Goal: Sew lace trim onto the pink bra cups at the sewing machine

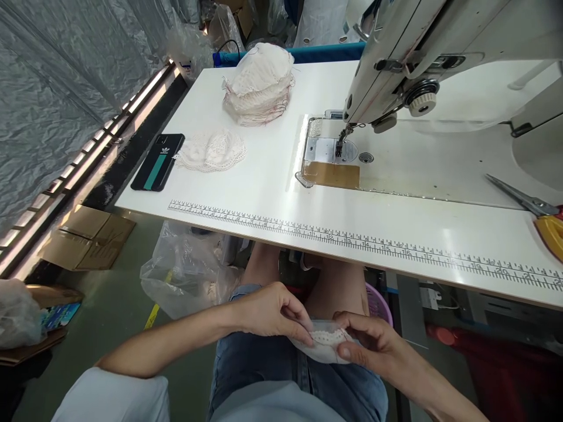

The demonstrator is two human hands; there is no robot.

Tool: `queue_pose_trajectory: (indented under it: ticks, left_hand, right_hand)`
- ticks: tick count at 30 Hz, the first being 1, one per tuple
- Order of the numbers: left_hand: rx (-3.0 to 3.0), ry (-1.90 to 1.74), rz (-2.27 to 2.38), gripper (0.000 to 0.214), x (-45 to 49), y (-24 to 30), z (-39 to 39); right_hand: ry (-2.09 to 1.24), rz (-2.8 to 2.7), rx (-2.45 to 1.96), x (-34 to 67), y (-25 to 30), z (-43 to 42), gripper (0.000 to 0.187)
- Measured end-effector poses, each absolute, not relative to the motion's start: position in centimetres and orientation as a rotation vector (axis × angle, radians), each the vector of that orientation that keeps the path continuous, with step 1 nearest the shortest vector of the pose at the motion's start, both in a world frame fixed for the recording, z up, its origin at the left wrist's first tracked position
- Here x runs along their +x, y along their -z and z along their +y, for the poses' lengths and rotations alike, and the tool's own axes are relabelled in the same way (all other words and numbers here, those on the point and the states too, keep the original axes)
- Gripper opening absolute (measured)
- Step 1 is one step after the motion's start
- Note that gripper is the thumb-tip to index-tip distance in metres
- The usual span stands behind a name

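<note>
Over my lap, a small white fabric piece with a lace edge [324, 349] is held between both hands. My left hand [281, 313] pinches its left side, thumb and fingers together at the lace. My right hand [367, 343] grips the right end, thumb in front and fingers behind. On the table above lie a flat white lace piece [215, 151] and a tall stack of white lace-edged pieces [259, 82]. The sewing machine [396, 64] stands to the right, its presser foot [339, 147] over the metal plate.
A black phone [158, 162] lies at the table's left end. Scissors with yellow and red handles [534, 205] rest at the right. A printed ruler [352, 240] runs along the front edge. Below are a clear plastic bag [185, 275], a cardboard box [88, 237] and a purple basket [379, 302].
</note>
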State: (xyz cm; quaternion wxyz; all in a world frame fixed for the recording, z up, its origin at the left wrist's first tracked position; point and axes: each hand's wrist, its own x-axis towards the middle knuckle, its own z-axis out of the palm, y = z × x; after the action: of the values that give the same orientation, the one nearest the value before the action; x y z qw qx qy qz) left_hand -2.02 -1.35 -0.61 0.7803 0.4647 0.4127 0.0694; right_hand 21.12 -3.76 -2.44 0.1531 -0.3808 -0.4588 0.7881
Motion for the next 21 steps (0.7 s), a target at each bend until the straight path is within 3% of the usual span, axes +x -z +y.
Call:
queue_pose_trajectory:
  ticks: [21]
  left_hand:
    - [1.156,-0.147,0.894,0.028,-1.5,0.7,-1.4]
  right_hand:
    - [-1.976,-1.584,-1.156,20.4,2.0,-3.9,0.027]
